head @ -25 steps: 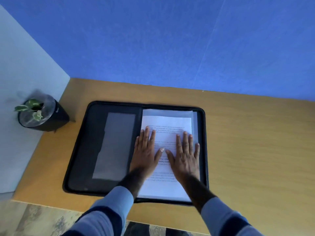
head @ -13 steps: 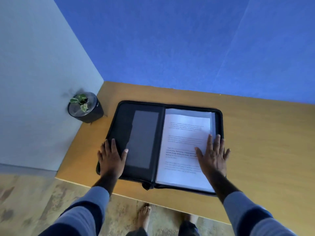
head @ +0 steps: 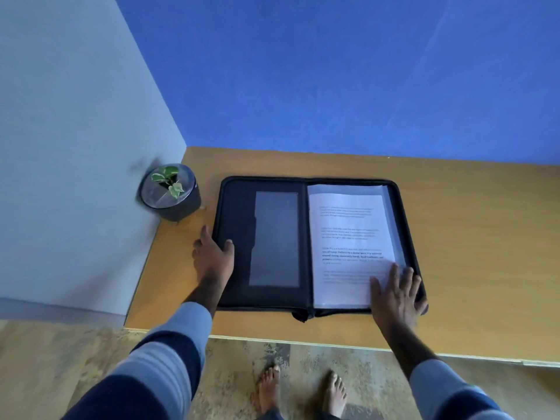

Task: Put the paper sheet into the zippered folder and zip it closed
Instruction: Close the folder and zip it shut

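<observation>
Zippered folder lies spread open and flat on the wooden table, its black spine running front to back down the middle. Its back edge sits a little way from the blue wall, and its front edge stops short of the table's front edge, leaving a strip of bare wood. To the right of the folder the tabletop is open all the way to the frame's edge. To the left the room is tighter: a narrow band of wood separates the folder from the table's left edge and the pale side wall, and a small potted plant stands in that back-left corner, near the folder's far-left corner but apart from it.

The paper sheet, printed with blocks of text, lies flat on the folder's right half, with a clear sleeve showing past its top and right edges. The left half shows a grey rectangular pocket.

The left hand is at the folder's outer left edge, thumb lying on top of the black cover and fingers around the edge; whether they reach under it cannot be told. The right hand rests flat, fingers spread wide, over the near-right corner of the folder, covering the sheet's lower right corner and the zip border, grasping nothing.
</observation>
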Demonstrator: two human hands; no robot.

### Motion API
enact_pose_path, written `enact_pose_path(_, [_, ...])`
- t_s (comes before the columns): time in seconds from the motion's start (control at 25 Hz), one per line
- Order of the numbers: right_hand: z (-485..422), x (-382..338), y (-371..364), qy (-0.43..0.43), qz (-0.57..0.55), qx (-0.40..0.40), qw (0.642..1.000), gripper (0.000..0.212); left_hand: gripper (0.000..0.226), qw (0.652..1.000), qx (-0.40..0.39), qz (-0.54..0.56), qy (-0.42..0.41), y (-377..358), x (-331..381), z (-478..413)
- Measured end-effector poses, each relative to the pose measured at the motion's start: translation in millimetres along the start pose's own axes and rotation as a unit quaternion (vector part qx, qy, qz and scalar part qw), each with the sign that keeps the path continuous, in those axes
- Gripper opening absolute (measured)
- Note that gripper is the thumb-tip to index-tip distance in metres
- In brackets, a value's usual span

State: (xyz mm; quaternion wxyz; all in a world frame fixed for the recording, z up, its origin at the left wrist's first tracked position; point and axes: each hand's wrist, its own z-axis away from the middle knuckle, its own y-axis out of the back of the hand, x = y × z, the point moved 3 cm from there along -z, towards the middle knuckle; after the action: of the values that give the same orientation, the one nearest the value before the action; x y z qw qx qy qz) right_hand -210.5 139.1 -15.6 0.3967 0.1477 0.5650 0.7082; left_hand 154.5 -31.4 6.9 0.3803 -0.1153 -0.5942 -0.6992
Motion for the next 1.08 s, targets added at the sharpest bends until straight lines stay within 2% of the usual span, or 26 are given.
enact_pose_path(0.08, [8,-9,-3,0.013,0.012,-0.006,1.0,0.075,0.061,0.998,-0.007,0.06,0.002,14,4,-7])
enact_pose_path(0.16, [18,-33,-5,0.072,0.024,-0.009,0.997,0.076,0.044,0.994,0.011,0.098,-0.057,30,12,-8])
enact_pose_path(0.24, [30,-71,-8,0.14,-0.013,-0.03,0.99,0.076,0.042,0.987,-0.002,0.142,-0.073,45,23,-8])
enact_pose_path(0.4, [61,-143,-7,0.239,-0.135,-0.06,0.96,0.074,0.06,0.961,-0.078,0.257,-0.066,68,41,7])
enact_pose_path(0.52, [81,-189,9,0.289,-0.184,-0.071,0.937,0.074,0.086,0.92,-0.213,0.315,-0.097,73,57,24])
enact_pose_path(0.64, [94,-220,36,0.341,-0.224,-0.078,0.91,0.075,0.09,0.889,-0.286,0.337,-0.123,71,81,47])
enact_pose_path(0.84, [100,-227,80,0.338,-0.305,-0.128,0.881,0.069,0.094,0.846,-0.32,0.406,-0.132,46,122,88])
enact_pose_path(0.96, [100,-214,102,0.325,-0.341,-0.152,0.869,0.069,0.097,0.824,-0.315,0.449,-0.143,31,143,112])
enact_pose_path(1.08, [95,-194,122,0.305,-0.371,-0.147,0.865,0.067,0.078,0.814,-0.323,0.444,-0.189,8,152,133])
